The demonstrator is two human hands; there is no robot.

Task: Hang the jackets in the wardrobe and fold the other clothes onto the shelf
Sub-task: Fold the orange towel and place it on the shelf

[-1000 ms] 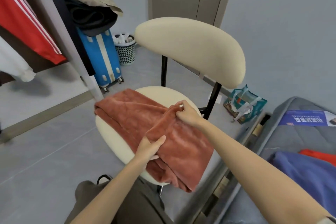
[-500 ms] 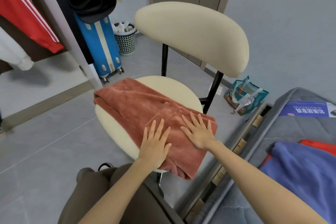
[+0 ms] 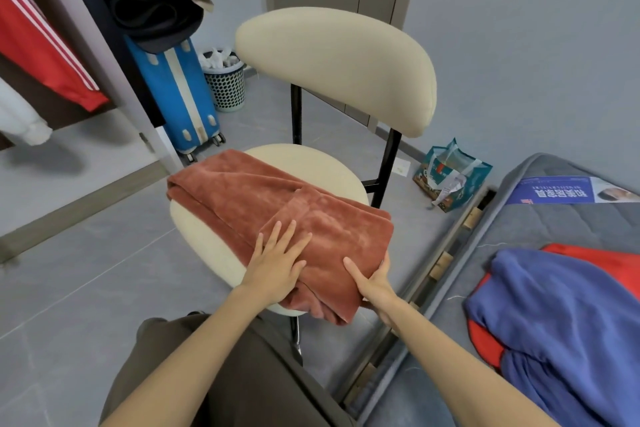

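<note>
A rust-coloured fleece garment (image 3: 249, 191) lies folded across the cream seat of a chair (image 3: 311, 163). My left hand (image 3: 277, 267) presses flat on its near part, fingers spread. At the garment's near right corner, my right hand (image 3: 375, 282) grips the edge, thumb on top and fingers round the side. A red jacket with white stripes (image 3: 38, 45) and a white sleeve (image 3: 20, 118) hang in the wardrobe at the left. On the bed at the right lie a blue garment (image 3: 561, 315) and a red one (image 3: 613, 263) under it.
A blue suitcase (image 3: 180, 94) with dark clothes piled on top stands behind the chair, beside a mesh waste basket (image 3: 225, 83). A teal bag (image 3: 450, 177) sits on the floor by the grey mattress (image 3: 554, 225). The wardrobe frame post runs down the left.
A second ago both hands were pinching and folding the garment. They then pressed flat on it. My right hand has since slid to the near right corner and taken hold of the edge.
</note>
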